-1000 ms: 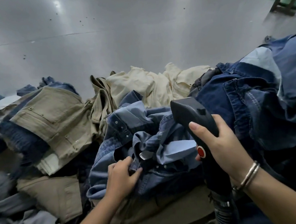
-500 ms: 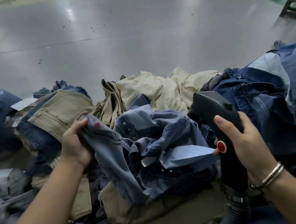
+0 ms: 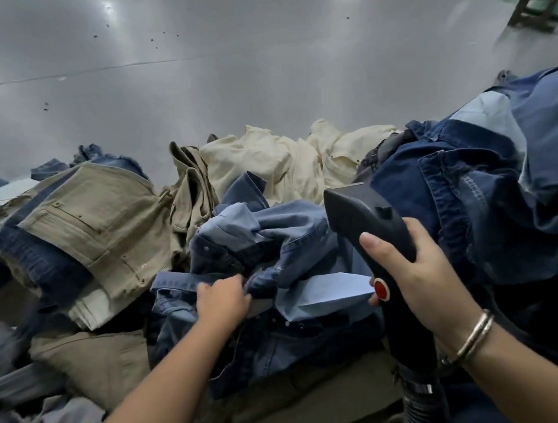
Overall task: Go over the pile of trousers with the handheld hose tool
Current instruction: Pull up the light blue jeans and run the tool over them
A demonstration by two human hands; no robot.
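1. Pale blue trousers (image 3: 267,247) crumpled atop the pile, mid-counter, between khaki trousers (image 3: 100,223) and dark denim (image 3: 496,195).
2. Left hand (image 3: 223,303) pinching a soft blue fold.
3. Right hand (image 3: 421,272) wrapped round the rigid hose tool (image 3: 372,229) (nozzle aimed away).
4. Probably limp and floppy: best gripped at a seam.

Head view, downward, close over pile (image 3: 274,246)
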